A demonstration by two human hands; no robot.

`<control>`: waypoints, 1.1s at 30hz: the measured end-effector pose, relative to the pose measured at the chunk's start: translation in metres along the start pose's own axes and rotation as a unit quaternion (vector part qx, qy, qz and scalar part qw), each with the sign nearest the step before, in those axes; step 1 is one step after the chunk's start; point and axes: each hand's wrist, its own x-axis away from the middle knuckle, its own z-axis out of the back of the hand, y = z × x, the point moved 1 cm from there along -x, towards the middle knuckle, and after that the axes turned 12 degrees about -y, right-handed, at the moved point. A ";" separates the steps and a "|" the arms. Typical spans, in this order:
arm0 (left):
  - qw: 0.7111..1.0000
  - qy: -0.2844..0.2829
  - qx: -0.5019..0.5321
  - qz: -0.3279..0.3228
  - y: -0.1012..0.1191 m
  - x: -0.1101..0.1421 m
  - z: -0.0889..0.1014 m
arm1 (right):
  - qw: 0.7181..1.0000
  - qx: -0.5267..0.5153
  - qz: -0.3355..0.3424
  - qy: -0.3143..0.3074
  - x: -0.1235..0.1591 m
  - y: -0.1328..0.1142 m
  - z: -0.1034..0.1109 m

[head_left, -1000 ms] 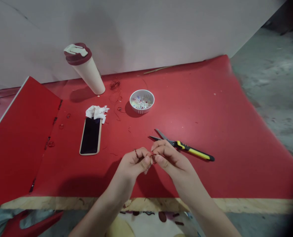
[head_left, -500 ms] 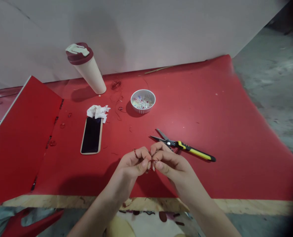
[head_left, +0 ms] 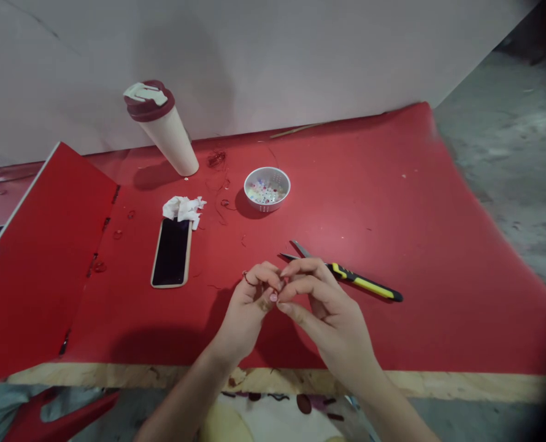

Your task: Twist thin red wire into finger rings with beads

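Note:
My left hand (head_left: 249, 307) pinches a small pink bead (head_left: 273, 297) between thumb and fingertips, and a thin red ring of cord circles one of its fingers. A short bit of red cord (head_left: 276, 290) shows beside the bead. Close against it, my right hand (head_left: 326, 304) has thumb and index fingertips pressed together at the cord; the exact grip is partly hidden. Just beyond the right hand lie scissors (head_left: 367, 285) with yellow and black handles, blades apart and partly covered by the fingers.
A white perforated bowl (head_left: 267, 205) of beads stands past the hands. To the left are a phone (head_left: 170, 253), crumpled tissue (head_left: 181, 209), a tumbler (head_left: 169, 138) and tangled red thread (head_left: 216, 159). A raised red board (head_left: 38, 264) borders the far left; a wall stands behind.
My hands have turned slightly, and the pink bead now shows at the left fingertips. The right fingers have shifted a little and cover more of the scissors.

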 end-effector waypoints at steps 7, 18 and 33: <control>0.964 0.060 -0.231 -0.120 0.007 -0.003 0.007 | 0.996 0.059 0.050 0.046 -0.002 0.008 -0.007; 0.882 0.118 -0.437 -0.131 0.015 -0.005 0.012 | 0.986 0.124 0.064 0.090 -0.016 0.020 -0.001; 0.962 0.103 -0.245 0.056 0.027 0.005 0.007 | 0.966 0.145 0.171 0.130 -0.004 0.017 0.006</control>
